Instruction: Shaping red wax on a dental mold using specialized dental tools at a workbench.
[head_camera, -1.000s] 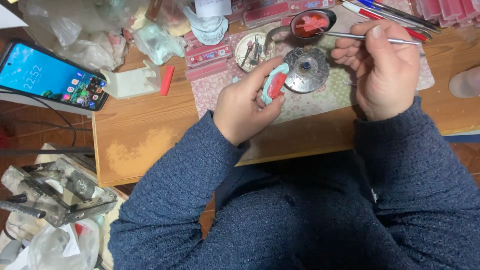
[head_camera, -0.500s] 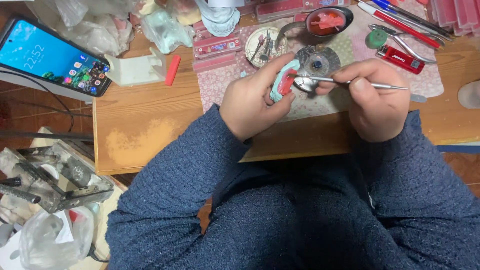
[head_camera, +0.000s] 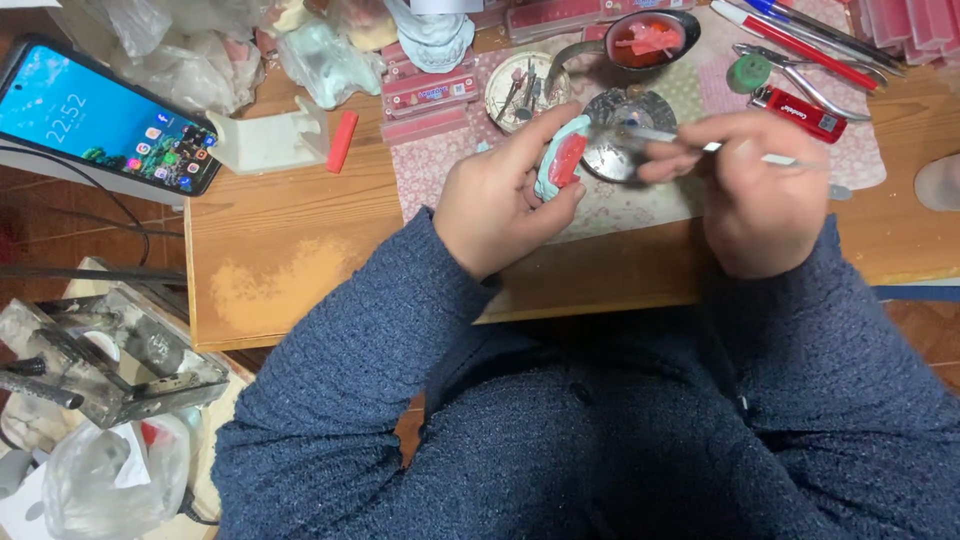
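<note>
Left hand (head_camera: 495, 205) clamped around a pale green dental cast (head_camera: 560, 155) with a red wax piece on it, held just above the patterned cloth (head_camera: 440, 175). Right hand (head_camera: 755, 190) pinched shut on a thin metal instrument (head_camera: 700, 143) — blurred, its tip near the cast, over a round metal burner (head_camera: 615, 135) between the two hands.

Packages: flat pink-red labelled strips (head_camera: 430, 92) just beyond the left hand, more at the top edge; stacked pink boxes (head_camera: 905, 22) far beyond the right hand. Red lighter (head_camera: 798, 113) with a label just above the right hand, beside a small green round thing (head_camera: 748, 73).

Containers: metal ladle (head_camera: 645, 38) holding red wax pieces, beyond the burner; small round tin (head_camera: 518, 90) with burs or small tools in it, beyond the left thumb. Clear plastic bags (head_camera: 190, 45) far left of the left hand, contents unclear.

Also pliers (head_camera: 810, 75), red and blue pens (head_camera: 790, 30), a red wax stick (head_camera: 341, 140) by a white plaster block (head_camera: 265, 145), a lit phone (head_camera: 100, 115) at the left.

Surface — worn wooden table (head_camera: 290, 260), pale patch near its front edge. Red tile floor below, a metal frame (head_camera: 100, 365) at lower left.
</note>
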